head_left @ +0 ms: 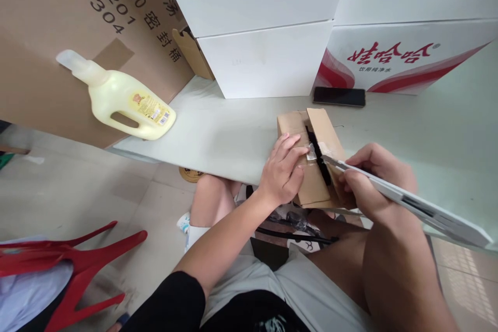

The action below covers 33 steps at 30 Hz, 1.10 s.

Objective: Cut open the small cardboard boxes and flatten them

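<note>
A small brown cardboard box (293, 127) stands at the table's near edge, its top flaps parted by a dark gap. Clear tape and a small white label (311, 152) cling beside that gap. My left hand (283, 168) lies on the left flap with its fingers stretched out, holding nothing. In my right hand (375, 179) is a white utility knife (412, 202), pinched between thumb and fingers. Its metal blade points left and reaches the right flap close to the gap; whether the tip goes in cannot be made out.
Behind the box lies a black phone (339, 97), against a stack of white cartons (268, 59) with red print. A pale yellow detergent bottle (128, 104) leans at left by a big cardboard carton (46, 62). On the floor stands a red plastic stool (78, 264).
</note>
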Motion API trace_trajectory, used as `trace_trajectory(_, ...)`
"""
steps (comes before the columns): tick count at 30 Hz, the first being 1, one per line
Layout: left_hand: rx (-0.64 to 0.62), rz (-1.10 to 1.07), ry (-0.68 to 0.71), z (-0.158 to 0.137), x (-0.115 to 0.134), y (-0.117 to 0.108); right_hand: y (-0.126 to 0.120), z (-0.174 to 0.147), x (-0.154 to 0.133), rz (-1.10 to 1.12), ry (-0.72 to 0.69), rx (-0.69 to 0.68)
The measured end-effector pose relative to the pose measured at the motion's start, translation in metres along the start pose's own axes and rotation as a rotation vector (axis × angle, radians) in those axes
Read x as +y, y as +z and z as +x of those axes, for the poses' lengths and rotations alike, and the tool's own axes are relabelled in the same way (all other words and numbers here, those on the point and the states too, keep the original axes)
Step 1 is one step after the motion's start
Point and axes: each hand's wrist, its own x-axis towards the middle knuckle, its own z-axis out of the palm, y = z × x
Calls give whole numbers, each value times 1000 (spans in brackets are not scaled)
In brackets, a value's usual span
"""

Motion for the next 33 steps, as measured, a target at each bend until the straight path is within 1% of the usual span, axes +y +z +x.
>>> trace_trajectory(2,2,0,-2,-1,0,0,2,-1,-5,147,1,113)
trace_trajectory(3,4,1,-3,-1,0,-1,2,0,-7,236,-31,196)
trace_trajectory(5,3,6,-7,-1,-1,-1,0,6,-6,366,-135,404)
trace_trajectory(6,-2,12,-8,-1,-1,-1,-2,10,-2,376,-175,501)
trace_trajectory(7,-8,20,-10,-2,-1,-1,-4,16,3,332,-181,585)
trace_trajectory(8,-13,27,-12,-2,-1,-1,-8,22,11,238,-151,637)
trace_trajectory(9,-17,32,-14,-2,-1,-1,-10,28,21,116,-97,643)
trace_trajectory(10,-17,35,-16,-2,-1,-2,-13,35,33,-18,-28,621)
trace_trajectory(12,-11,32,-17,-2,-1,-2,-15,48,58,-218,92,463)
trace_trajectory(15,-12,40,-17,-2,-1,-3,-13,64,90,-363,201,210)
trace_trajectory(18,-16,63,-24,-3,-2,-5,-11,73,108,-433,258,74)
trace_trajectory(23,-15,88,-14,-4,-1,-8,-10,75,115,-471,283,5)
trace_trajectory(26,-22,117,-18,-4,2,-7,-9,74,116,-501,323,-17)
trace_trajectory(33,-58,144,-25,-3,9,-4,-10,76,116,-495,355,-60)
